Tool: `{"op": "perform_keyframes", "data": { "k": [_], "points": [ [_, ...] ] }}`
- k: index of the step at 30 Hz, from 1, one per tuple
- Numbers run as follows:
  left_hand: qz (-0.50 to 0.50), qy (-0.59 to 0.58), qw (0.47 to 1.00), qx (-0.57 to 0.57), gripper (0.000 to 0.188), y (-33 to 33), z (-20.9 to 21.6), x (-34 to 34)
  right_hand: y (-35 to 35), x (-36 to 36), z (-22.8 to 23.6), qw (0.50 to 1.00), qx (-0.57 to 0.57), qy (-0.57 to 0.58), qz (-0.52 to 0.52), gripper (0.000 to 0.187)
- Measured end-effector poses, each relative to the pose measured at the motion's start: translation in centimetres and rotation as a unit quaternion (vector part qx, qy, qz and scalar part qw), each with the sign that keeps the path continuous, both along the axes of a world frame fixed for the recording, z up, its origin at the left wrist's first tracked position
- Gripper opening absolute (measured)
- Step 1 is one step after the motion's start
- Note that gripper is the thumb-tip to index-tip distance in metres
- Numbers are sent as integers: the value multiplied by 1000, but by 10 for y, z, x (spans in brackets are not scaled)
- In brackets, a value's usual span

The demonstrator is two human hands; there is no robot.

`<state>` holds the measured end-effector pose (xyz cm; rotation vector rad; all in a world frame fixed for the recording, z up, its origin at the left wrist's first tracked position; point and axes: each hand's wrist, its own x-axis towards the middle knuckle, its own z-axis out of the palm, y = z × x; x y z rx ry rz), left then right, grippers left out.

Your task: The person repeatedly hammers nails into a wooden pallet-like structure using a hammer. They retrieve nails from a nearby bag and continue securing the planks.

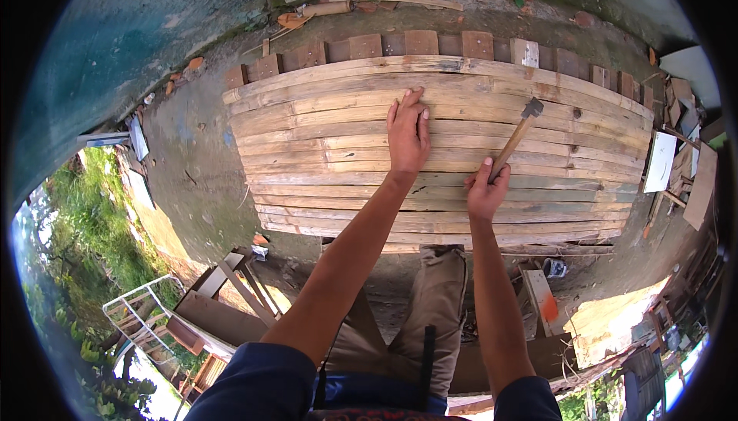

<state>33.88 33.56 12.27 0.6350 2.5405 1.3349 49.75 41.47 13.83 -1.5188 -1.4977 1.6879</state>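
Long split bamboo slats [338, 144] lie side by side before me, forming a wide panel with narrow dark gaps between the strips. My left hand [407, 137] is on the panel's upper middle, its fingers bent and drawn together against the slats. Anything small between those fingertips is too hard to make out. To its right, my right hand [487, 190] is closed round the lower handle of a hammer [510, 143]. The hammer tilts up and to the right, its dark metal head over the slats and apart from my left hand.
Short wooden blocks [421, 42] line the panel's far edge. Wood scraps and boards [696, 183] are piled at the right. A small can [554, 268] stands near the close right side. A white metal frame [142, 317] is at the lower left, beside green plants [100, 229].
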Motion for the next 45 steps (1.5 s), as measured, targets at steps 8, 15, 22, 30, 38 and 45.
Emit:
{"op": "perform_keyframes", "data": {
  "k": [8, 15, 22, 30, 38, 45],
  "points": [
    [8, -2, 1000, 13, 7, -1, 0, 0, -1, 1, -2, 1000, 15, 2, 8, 21],
    [58, -30, 990, 125, 13, 21, 4, -45, -1, 2, -5, 999, 30, -10, 8, 22],
    [91, 16, 994, 53, 14, 41, -15, -85, -2, 1, -2, 1000, 15, -2, -2, 23],
    [84, 79, 991, 72, 20, 41, -21, -83, -2, 0, -2, 999, 13, 39, -10, 23],
    [82, 94, 990, 68, 24, 42, -25, -82, -1, 3, -5, 998, -32, 47, -31, 22],
    [92, 97, 989, 60, 23, 41, -26, -83, 1, 21, 4, 996, -29, 82, 16, 23]
  ]
}}
